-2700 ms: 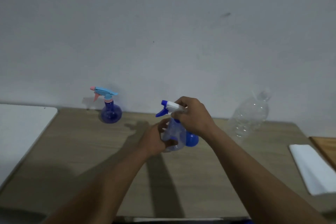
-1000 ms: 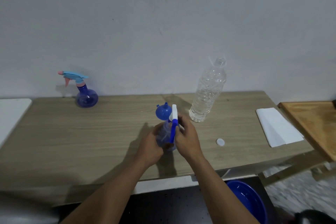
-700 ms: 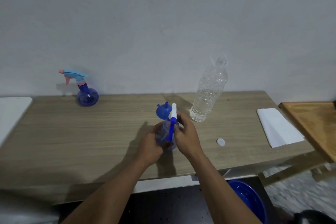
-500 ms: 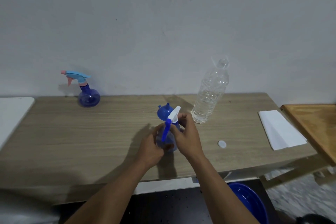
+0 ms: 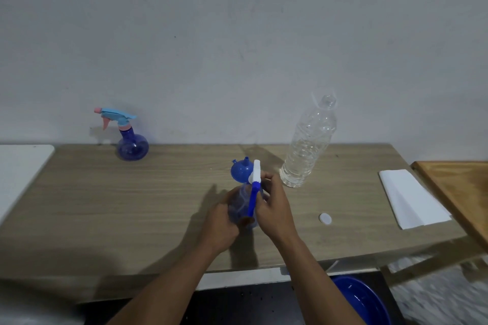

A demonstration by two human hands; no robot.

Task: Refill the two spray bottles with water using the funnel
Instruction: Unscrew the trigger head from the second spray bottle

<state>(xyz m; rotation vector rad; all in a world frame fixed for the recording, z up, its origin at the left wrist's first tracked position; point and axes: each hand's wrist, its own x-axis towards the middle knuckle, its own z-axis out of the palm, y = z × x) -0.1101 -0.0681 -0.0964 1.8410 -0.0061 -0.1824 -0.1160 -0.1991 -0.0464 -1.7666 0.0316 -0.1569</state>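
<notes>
At the table's middle, my left hand (image 5: 220, 221) grips the body of a clear bluish spray bottle (image 5: 241, 206). My right hand (image 5: 274, 206) is closed on its white and blue trigger head (image 5: 254, 185), whose nozzle points toward me. Just behind the bottle a blue funnel (image 5: 240, 171) lies on the table. A second spray bottle (image 5: 129, 137), with a light blue and pink head on a round blue body, stands at the back left by the wall. An uncapped clear water bottle (image 5: 309, 145) stands upright to the right of my hands.
A white cap (image 5: 325, 218) lies on the wooden table (image 5: 132, 206) to the right of my hands. Folded white paper (image 5: 412, 199) rests near the right edge, beside a wooden board (image 5: 459, 190). A blue basin (image 5: 361, 301) sits on the floor below; a white surface (image 5: 18, 177) adjoins the left.
My right hand has turned the trigger head on the bottle, its nozzle swinging around to point at me. My view dropped from the wall to the table. The left hand keeps its hold.
</notes>
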